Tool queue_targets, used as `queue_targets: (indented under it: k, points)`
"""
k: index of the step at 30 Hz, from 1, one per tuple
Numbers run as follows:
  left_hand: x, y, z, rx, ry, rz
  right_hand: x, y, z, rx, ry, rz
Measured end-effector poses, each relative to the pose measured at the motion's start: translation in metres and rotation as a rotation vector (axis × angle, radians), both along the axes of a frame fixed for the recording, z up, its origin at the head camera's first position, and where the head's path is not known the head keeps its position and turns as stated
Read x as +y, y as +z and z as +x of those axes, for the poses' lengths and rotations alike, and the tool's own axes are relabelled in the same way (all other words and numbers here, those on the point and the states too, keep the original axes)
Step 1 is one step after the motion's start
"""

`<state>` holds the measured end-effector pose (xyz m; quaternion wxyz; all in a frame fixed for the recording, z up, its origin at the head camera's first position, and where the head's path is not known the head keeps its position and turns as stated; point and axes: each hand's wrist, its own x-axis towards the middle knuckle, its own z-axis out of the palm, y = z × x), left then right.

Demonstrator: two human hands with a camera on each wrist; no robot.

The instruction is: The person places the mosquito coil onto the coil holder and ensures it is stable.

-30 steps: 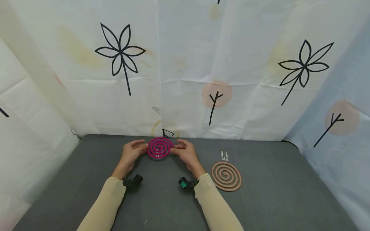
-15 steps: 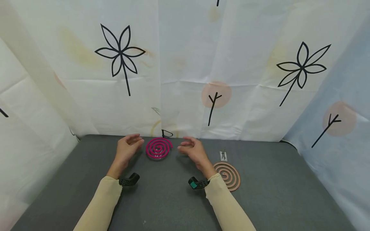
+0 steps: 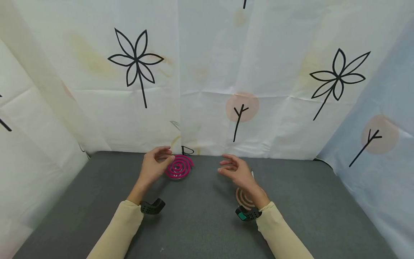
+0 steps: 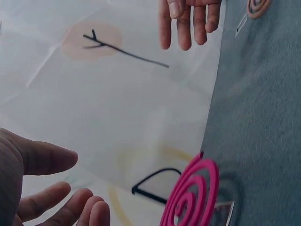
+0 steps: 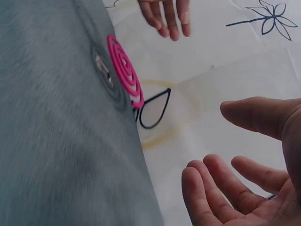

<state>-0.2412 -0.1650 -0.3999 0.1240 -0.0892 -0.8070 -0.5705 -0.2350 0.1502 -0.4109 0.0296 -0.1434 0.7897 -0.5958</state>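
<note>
A pink mosquito coil [image 3: 179,167] sits raised above the grey table at the back, on a small metal stand [image 4: 224,213] that shows in part beneath it. My left hand [image 3: 154,166] hovers at the coil's left side with relaxed fingers and holds nothing. In the left wrist view, a gap shows between that hand and the coil. To the right, my empty right hand [image 3: 238,173] hangs above the table with its thumb and fingers apart. Under the right wrist lies a brown mosquito coil [image 3: 240,197], partly covered by the arm. Another small metal stand [image 3: 252,174] is mostly hidden behind the right hand.
The grey table [image 3: 194,230] ends at the back against a white cloth [image 3: 207,64] printed with flowers and trees. More cloth [image 3: 385,187] encloses the right side, and another stretch [image 3: 35,172] the left.
Both hands have let go of the pink coil and drawn apart. My right hand has moved right, over the brown coil. My left hand backed off left, then came back closer to the pink coil.
</note>
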Motion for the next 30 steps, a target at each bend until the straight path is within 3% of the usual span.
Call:
queue_targets:
  k: [7, 14, 23, 30]
  points:
    - [0.024, 0.004, 0.010, 0.026, -0.073, -0.004, 0.041, -0.004, 0.017, 0.082, -0.007, 0.031]
    - [0.046, 0.002, 0.021, 0.050, -0.161, -0.016, 0.080, -0.014, 0.031, 0.157, -0.077, 0.054]
    - [0.070, -0.003, 0.032, 0.017, -0.266, -0.029, 0.111, -0.031, 0.043, 0.140, -0.165, 0.084]
    - [0.088, -0.005, 0.038, 0.008, -0.340, -0.025, 0.126, -0.041, 0.043, 0.162, -0.150, 0.106]
